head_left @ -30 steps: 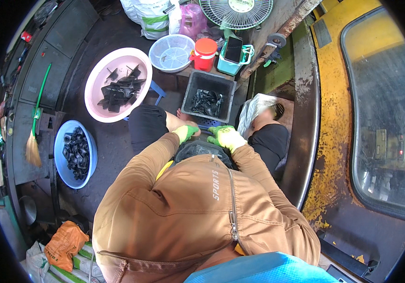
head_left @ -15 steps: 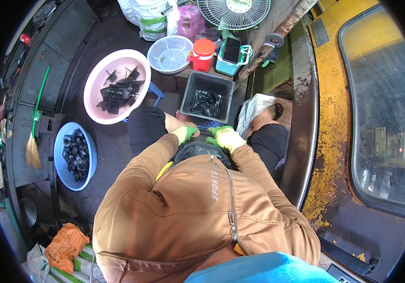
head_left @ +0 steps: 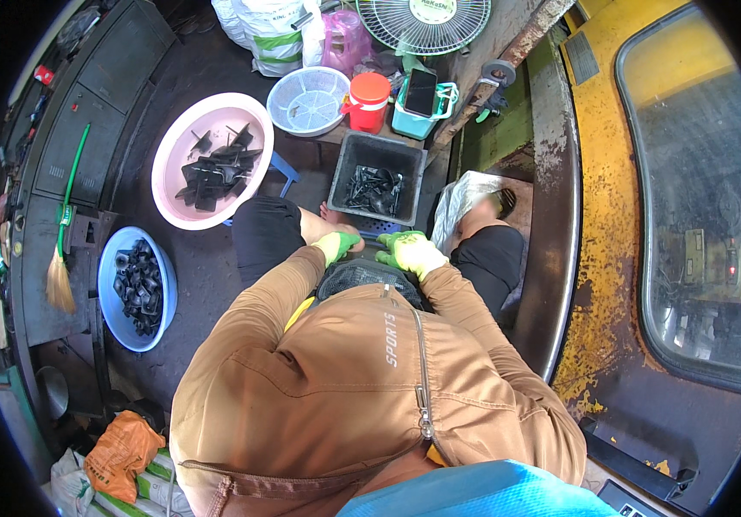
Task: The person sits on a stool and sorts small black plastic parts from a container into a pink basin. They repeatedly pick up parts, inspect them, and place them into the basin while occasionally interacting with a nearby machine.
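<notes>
My two hands, in green-and-white gloves, are low in front of my body with a small gap between them. My left hand [head_left: 334, 248] is by my knee, its fingers curled; what they hold, if anything, is too small to make out. My right hand [head_left: 413, 254] has its fingers bent inward toward the left one, and anything in them is hidden. Below both hands a dark mesh thing [head_left: 366, 277] lies at my lap. Just beyond them stands a black square bin [head_left: 349, 159] holding several black plastic-looking parts [head_left: 375, 189].
Left stand a pink basin [head_left: 163, 172] with black finned parts and a blue tub [head_left: 112, 297] of black pieces. Behind the bin are a white basket [head_left: 306, 99], a red jug [head_left: 370, 90], a teal basket [head_left: 413, 123] and a fan [head_left: 422, 26]. A yellow machine [head_left: 599, 258] borders the right.
The whole view has shifted very slightly. My hands keep nearly the same place and pose, and the bins and basins stay as they were.
</notes>
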### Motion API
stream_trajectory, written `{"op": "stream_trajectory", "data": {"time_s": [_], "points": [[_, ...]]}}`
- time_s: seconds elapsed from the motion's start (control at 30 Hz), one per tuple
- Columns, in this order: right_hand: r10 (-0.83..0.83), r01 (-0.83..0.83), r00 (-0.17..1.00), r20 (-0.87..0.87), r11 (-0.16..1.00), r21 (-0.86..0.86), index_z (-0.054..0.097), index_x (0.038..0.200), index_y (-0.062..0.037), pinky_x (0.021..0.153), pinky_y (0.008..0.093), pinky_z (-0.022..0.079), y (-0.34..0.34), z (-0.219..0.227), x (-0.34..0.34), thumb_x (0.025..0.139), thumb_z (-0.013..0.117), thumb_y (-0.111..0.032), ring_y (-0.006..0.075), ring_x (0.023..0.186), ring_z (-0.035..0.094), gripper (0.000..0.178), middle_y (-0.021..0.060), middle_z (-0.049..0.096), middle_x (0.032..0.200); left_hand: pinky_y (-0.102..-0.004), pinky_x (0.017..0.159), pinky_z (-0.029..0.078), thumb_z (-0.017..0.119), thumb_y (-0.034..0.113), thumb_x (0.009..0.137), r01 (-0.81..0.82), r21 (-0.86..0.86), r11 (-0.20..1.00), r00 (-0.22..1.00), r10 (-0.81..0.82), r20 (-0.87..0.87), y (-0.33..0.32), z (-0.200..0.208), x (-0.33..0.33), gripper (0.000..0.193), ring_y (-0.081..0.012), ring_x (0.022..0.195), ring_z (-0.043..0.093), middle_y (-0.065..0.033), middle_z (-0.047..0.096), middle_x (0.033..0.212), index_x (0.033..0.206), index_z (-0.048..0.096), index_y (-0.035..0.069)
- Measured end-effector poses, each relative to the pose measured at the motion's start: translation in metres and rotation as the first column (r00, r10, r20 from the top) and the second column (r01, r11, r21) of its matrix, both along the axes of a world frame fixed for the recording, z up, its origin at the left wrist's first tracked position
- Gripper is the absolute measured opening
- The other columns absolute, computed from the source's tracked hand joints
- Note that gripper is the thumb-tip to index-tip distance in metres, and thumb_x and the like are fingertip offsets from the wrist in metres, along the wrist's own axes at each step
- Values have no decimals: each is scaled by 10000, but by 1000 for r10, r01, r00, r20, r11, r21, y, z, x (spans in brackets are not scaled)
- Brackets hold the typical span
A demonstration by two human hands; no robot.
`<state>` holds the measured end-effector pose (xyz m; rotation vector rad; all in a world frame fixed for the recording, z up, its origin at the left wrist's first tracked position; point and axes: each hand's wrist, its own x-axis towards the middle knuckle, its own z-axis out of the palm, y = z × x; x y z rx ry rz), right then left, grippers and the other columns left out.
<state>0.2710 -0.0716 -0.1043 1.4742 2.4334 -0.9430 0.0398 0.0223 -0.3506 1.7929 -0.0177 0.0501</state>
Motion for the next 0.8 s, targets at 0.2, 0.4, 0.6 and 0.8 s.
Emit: {"op": "stream_trajectory", "data": {"time_s": [0.2, 0.4, 0.6, 0.8], "points": [[2, -2, 1000, -10, 1000, 14, 576, 1282, -31, 947, 444, 466, -1, -5, 2, 903, 558, -450, 376, 1098, 613, 565, 247, 649, 1147, -390, 581, 325, 726, 41, 554, 70, -134, 988, 997, -63, 54, 3, -22, 5, 344, -315, 618, 331, -122, 346, 673, 655, 398, 13], [-3, 4, 1000, -12, 998, 58, 612, 1131, -78, 881, 461, 482, -2, -3, 0, 907, 558, -402, 359, 1034, 633, 397, 186, 676, 1072, -398, 605, 343, 731, 56, 563, -16, -204, 979, 989, -14, -145, 0, -47, 0, 336, -339, 657, 361, -135, 362, 689, 700, 429, 5], [10, -10, 1000, -15, 1000, 4, 593, 1255, -19, 945, 440, 468, 0, 0, 1, 894, 568, -441, 375, 1097, 613, 556, 251, 649, 1142, -363, 476, 320, 527, 276, 885, -178, -196, 964, 981, 158, -114, -12, -45, 0, 307, -144, 521, 388, -31, 429, 573, 650, 493, 80], [7, -7, 1000, -7, 1000, -6, 597, 1243, -30, 929, 448, 472, 0, -5, 1, 900, 559, -438, 380, 1081, 617, 535, 246, 654, 1129, -365, 537, 335, 650, 172, 741, -123, -13, 992, 945, 114, -308, -7, -34, 1, 223, -218, 591, 382, -54, 415, 642, 683, 480, 41]]}}
